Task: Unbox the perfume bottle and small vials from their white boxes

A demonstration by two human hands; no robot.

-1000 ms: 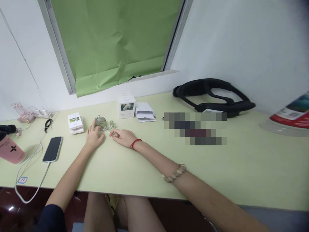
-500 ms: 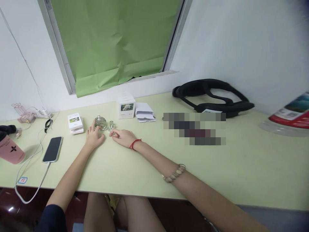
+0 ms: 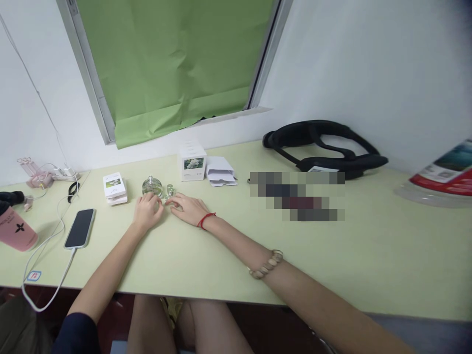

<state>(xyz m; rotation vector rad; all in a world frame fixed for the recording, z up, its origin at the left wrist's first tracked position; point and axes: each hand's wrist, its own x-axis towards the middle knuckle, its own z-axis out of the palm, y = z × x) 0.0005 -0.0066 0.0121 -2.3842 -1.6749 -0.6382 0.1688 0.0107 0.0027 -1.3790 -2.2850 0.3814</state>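
1. Left hand (image 3: 148, 211): fingers bent, thumb apart; I cannot tell whether it pinches anything.
2. Right hand (image 3: 189, 210): fingers curled; grip likewise unclear.
3. Bottle (image 3: 152, 185): just beyond the left hand's fingers.
4. Glass piece (image 3: 170, 189): just beyond the right hand's fingertips.
5. Flowered box (image 3: 193, 165): farther out, behind the right hand.

A dark navy sleeve (image 3: 78, 334) covers the left arm to about the elbow. A thin red cord (image 3: 201, 223) circles the wrist behind the right hand (image 3: 189, 210); farther up sits a bracelet (image 3: 265, 267) of chunky, rounded, beige-brown beads.
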